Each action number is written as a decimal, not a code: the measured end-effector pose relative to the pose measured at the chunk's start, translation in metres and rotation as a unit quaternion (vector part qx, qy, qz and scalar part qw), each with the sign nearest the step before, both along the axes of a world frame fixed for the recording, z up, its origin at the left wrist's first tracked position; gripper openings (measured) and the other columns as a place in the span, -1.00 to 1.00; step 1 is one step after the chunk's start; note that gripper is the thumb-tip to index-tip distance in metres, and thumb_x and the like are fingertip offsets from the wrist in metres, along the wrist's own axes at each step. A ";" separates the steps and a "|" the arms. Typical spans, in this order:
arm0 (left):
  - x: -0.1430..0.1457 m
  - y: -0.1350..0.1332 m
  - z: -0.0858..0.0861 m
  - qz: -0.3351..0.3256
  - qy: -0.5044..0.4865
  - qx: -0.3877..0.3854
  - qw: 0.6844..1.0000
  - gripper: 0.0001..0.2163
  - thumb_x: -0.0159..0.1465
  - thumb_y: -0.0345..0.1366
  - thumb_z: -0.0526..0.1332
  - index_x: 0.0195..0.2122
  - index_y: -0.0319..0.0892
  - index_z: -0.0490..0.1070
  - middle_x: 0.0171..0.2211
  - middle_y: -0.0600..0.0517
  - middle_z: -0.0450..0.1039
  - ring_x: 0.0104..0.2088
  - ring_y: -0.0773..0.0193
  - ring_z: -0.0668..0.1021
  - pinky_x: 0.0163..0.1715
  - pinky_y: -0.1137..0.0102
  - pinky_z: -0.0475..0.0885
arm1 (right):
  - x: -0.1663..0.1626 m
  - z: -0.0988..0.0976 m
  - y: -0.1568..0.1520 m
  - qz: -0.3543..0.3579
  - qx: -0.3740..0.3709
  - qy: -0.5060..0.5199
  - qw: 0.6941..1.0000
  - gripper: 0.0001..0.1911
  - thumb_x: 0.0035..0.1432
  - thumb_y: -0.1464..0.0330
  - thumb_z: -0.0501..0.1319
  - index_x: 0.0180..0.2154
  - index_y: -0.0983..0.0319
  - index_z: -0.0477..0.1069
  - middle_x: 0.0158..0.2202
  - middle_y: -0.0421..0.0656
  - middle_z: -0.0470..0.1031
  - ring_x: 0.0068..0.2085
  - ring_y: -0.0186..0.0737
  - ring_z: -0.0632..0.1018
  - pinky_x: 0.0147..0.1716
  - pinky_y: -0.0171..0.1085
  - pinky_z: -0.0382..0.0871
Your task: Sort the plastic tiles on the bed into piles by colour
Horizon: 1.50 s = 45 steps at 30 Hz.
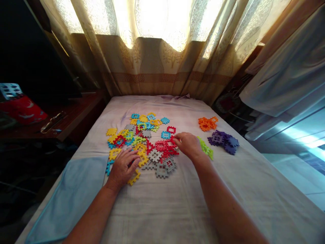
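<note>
A mixed heap of flat plastic puzzle tiles (142,139) in yellow, blue, red, grey and green lies on a pale bed sheet (177,203). My left hand (123,167) rests on the heap's near left edge, fingers spread over yellow tiles. My right hand (188,144) reaches into the red tiles (165,147), its fingertips pinched on a red tile at the heap's right side. To the right lie sorted groups: orange tiles (207,123), purple tiles (223,139) and a few light green tiles (206,148) just behind my right wrist.
A light blue cloth (73,200) covers the bed's near left corner. A dark wooden side table (58,125) with small items stands at the left. Curtains (157,67) hang behind the bed; draped fabric (286,74) lies at the right.
</note>
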<state>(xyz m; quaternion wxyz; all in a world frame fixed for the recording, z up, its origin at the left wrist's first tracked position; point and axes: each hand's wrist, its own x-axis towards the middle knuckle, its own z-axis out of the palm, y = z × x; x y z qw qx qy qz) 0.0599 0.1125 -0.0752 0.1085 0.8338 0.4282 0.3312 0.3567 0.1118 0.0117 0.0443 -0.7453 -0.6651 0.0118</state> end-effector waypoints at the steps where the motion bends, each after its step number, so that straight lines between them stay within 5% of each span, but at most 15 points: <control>1: 0.000 0.000 0.000 0.001 -0.001 -0.003 1.000 -0.69 0.35 -0.05 0.07 -0.19 -0.04 0.58 -0.06 -0.04 0.60 0.13 0.01 0.51 0.22 -0.09 0.26 | -0.010 -0.004 0.011 0.027 -0.004 0.003 1.000 -0.69 0.30 0.23 0.09 -0.09 0.10 0.58 -0.07 -0.08 0.60 -0.03 -0.11 0.55 -0.08 -0.22 0.37; 7: 0.000 -0.001 0.000 0.004 0.007 -0.022 1.000 -0.70 0.35 -0.07 0.07 -0.19 -0.02 0.58 -0.03 -0.02 0.59 0.14 0.00 0.50 0.22 -0.12 0.24 | -0.052 -0.020 0.080 0.075 -0.039 -0.020 0.996 -0.60 0.27 0.25 0.13 0.11 0.09 0.44 0.06 0.02 0.50 0.08 -0.02 0.49 -0.02 -0.12 0.38; 12: -0.001 -0.001 0.000 -0.003 0.005 -0.017 1.000 -0.71 0.35 -0.08 0.08 -0.18 -0.02 0.57 -0.03 -0.01 0.60 0.14 0.02 0.50 0.24 -0.10 0.23 | -0.064 -0.024 0.091 0.074 -0.051 -0.033 0.995 -0.64 0.26 0.32 0.13 0.05 0.21 0.48 0.09 0.10 0.45 0.12 0.04 0.44 -0.02 -0.12 0.38; 20: -0.001 0.000 -0.001 -0.001 0.004 -0.014 1.000 -0.72 0.35 -0.08 0.09 -0.18 -0.01 0.57 -0.05 -0.01 0.60 0.13 0.02 0.51 0.23 -0.10 0.24 | -0.046 -0.011 0.056 0.085 0.003 -0.039 0.996 -0.67 0.27 0.37 0.07 -0.02 0.29 0.48 0.07 0.10 0.47 0.07 0.01 0.44 0.01 -0.12 0.32; 27: -0.001 0.002 -0.002 -0.001 0.001 -0.009 1.000 -0.69 0.35 -0.04 0.07 -0.19 -0.01 0.58 -0.06 -0.03 0.61 0.11 0.01 0.52 0.21 -0.10 0.27 | 0.029 -0.003 -0.007 0.023 0.139 0.032 0.990 -0.78 0.25 0.30 0.14 -0.16 0.22 0.50 -0.07 -0.01 0.55 -0.02 -0.06 0.50 -0.01 -0.17 0.30; 31: -0.002 0.002 -0.002 -0.001 0.004 -0.008 1.000 -0.69 0.34 -0.03 0.08 -0.19 -0.01 0.58 -0.06 -0.01 0.61 0.11 0.03 0.52 0.23 -0.07 0.26 | 0.080 -0.003 -0.038 -0.102 0.088 0.046 0.990 -0.74 0.20 0.22 0.19 -0.13 0.18 0.50 -0.12 -0.07 0.60 -0.14 -0.09 0.58 -0.16 -0.20 0.37; 34: -0.002 0.003 -0.002 -0.002 0.003 -0.003 1.000 -0.68 0.34 -0.02 0.07 -0.20 -0.01 0.58 -0.07 -0.01 0.61 0.11 0.02 0.52 0.22 -0.08 0.26 | 0.101 -0.001 -0.048 -0.131 0.041 0.068 0.988 -0.65 0.13 0.19 0.26 -0.05 0.16 0.47 -0.13 -0.09 0.62 -0.16 -0.10 0.60 -0.19 -0.22 0.39; 45: -0.002 0.004 -0.001 -0.007 0.003 0.004 1.000 -0.66 0.35 -0.01 0.05 -0.21 -0.03 0.57 -0.08 -0.03 0.61 0.10 -0.01 0.52 0.18 -0.10 0.30 | 0.082 0.001 -0.047 -0.116 -0.075 -0.006 0.990 -0.58 0.08 0.22 0.32 0.00 0.16 0.51 -0.04 -0.06 0.58 -0.02 -0.07 0.57 -0.09 -0.22 0.37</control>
